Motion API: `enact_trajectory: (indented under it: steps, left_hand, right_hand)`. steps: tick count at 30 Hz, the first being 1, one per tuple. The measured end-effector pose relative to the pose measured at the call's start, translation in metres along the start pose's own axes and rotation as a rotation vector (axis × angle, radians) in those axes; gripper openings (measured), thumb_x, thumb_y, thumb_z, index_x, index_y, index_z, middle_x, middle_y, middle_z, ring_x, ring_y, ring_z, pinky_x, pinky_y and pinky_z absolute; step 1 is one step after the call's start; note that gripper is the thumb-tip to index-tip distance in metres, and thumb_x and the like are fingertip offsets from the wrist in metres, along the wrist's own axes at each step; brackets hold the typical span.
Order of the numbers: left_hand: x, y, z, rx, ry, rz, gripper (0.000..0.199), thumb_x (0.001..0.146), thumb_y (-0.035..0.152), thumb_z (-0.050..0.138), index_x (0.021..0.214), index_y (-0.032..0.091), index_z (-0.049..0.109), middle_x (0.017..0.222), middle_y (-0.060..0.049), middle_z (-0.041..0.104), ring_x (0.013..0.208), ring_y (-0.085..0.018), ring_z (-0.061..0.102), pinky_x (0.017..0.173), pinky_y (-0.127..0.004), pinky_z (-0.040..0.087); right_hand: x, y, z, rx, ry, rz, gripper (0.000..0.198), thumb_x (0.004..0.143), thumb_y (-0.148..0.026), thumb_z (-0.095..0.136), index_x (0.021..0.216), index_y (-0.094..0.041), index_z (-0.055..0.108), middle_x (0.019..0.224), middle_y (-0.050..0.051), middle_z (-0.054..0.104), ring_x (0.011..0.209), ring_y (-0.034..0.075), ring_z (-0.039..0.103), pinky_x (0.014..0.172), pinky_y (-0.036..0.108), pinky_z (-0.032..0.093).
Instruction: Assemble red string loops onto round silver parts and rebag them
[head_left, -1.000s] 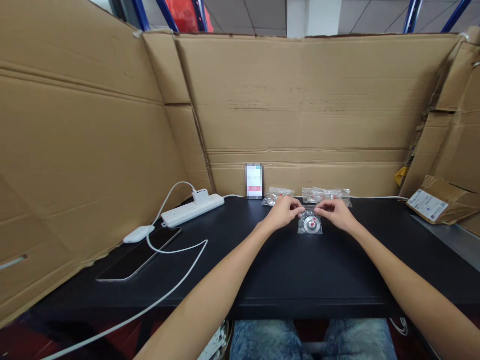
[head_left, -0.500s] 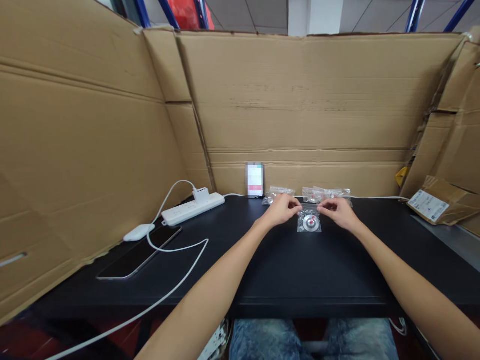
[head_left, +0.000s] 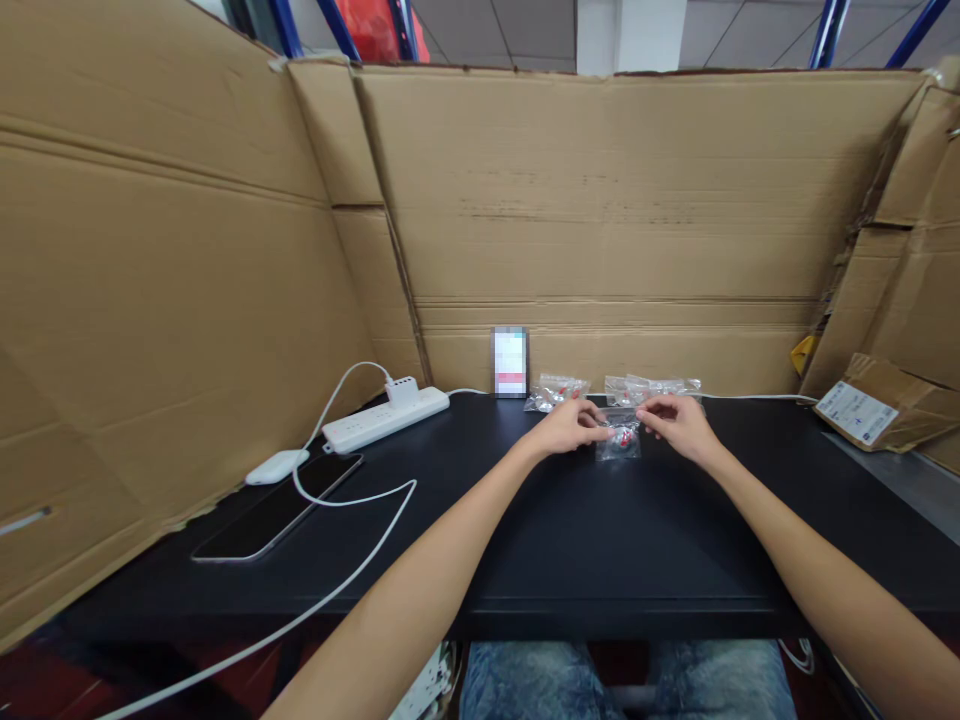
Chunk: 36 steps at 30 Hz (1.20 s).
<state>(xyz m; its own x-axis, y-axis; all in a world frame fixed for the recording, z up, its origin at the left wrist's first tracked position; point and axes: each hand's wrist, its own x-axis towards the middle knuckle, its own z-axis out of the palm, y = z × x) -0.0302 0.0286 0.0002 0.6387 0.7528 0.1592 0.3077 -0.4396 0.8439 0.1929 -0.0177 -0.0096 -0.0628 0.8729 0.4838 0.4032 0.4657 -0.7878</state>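
I saw the bag (head_left: 621, 446) between the fingertips of both hands. The right hand (head_left: 677, 424) pinched its upper right corner with thumb and finger. The left hand (head_left: 567, 428) had its thumb over the bag's left side; whether those fingers were pressed together, I could not tell. A red mark (head_left: 625, 437) showed in the bag, too small for me to read. Just beyond the right fingers lay other bags (head_left: 661, 387). Well to their right, a parcel (head_left: 911, 405) carried a white label (head_left: 856, 412), its print unreadable.
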Motion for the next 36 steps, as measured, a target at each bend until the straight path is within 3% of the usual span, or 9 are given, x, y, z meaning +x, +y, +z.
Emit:
enact_trajectory:
  steps: [5,10,15,19,26,31,36]
  left_hand:
    - [0.004,-0.007,0.017,-0.062,0.031,0.046,0.032,0.064,0.038,0.077,0.078,0.013,0.066,0.073,-0.004,0.066,0.067,-0.014,0.059,0.063,-0.026,0.043]
    - [0.003,0.000,0.012,-0.174,0.053,-0.018,0.032,0.066,0.042,0.075,0.076,0.013,0.065,0.063,-0.001,0.060,0.057,-0.012,0.054,0.049,-0.022,0.035]
    - [0.008,-0.011,-0.009,-0.366,0.305,-0.049,0.025,0.070,0.034,0.074,0.074,0.011,0.064,0.064,-0.003,0.060,0.053,-0.009,0.053,0.043,-0.020,0.034]
    - [0.011,-0.025,-0.024,-0.581,0.522,-0.158,0.016,0.073,0.021,0.073,0.073,0.010,0.062,0.058,-0.003,0.058,0.048,-0.009,0.052,0.041,-0.020,0.036]
    - [0.008,-0.041,-0.052,-0.694,0.782,-0.219,0.013,0.075,0.008,0.067,0.069,0.011,0.056,0.059,-0.003,0.058,0.049,-0.011,0.058,0.053,-0.024,0.051]
    - [0.008,-0.046,-0.064,-0.704,0.868,-0.243,0.012,0.074,0.001,0.061,0.069,0.010,0.055,0.060,-0.004,0.058,0.051,-0.012,0.060,0.061,-0.029,0.057]
    - [0.026,-0.042,-0.060,-0.656,0.855,-0.267,0.014,0.072,-0.001,0.061,0.073,0.011,0.054,0.062,-0.004,0.058,0.060,-0.016,0.065,0.066,-0.032,0.060]
  right_hand:
    - [0.000,0.001,0.002,0.080,0.027,0.010,0.034,0.072,-0.048,0.070,0.078,-0.015,0.066,0.069,0.005,0.064,0.055,0.016,0.060,0.044,0.024,0.047]
    - [0.000,0.004,0.000,0.089,0.064,0.039,0.037,0.072,-0.045,0.070,0.091,-0.014,0.064,0.077,0.006,0.064,0.056,0.014,0.061,0.043,0.023,0.047]
    - [0.000,0.007,-0.001,0.039,0.081,0.058,0.032,0.076,-0.044,0.065,0.086,-0.014,0.064,0.074,0.007,0.065,0.054,0.013,0.060,0.043,0.022,0.046]
    - [0.000,0.009,0.002,0.008,0.050,0.067,0.032,0.078,-0.044,0.062,0.083,-0.013,0.064,0.071,0.006,0.065,0.051,0.012,0.058,0.043,0.022,0.046]
    - [-0.001,0.008,0.004,-0.013,-0.017,0.092,0.027,0.076,-0.041,0.062,0.079,-0.014,0.064,0.070,0.006,0.065,0.050,0.012,0.059,0.042,0.021,0.046]
    - [-0.002,0.009,0.006,-0.051,-0.046,0.076,0.024,0.078,-0.039,0.061,0.078,-0.015,0.064,0.069,0.006,0.066,0.050,0.013,0.060,0.042,0.021,0.046]
    - [-0.003,0.009,0.008,-0.090,-0.068,0.069,0.022,0.079,-0.036,0.060,0.079,-0.014,0.065,0.069,0.006,0.067,0.049,0.013,0.061,0.043,0.021,0.048]
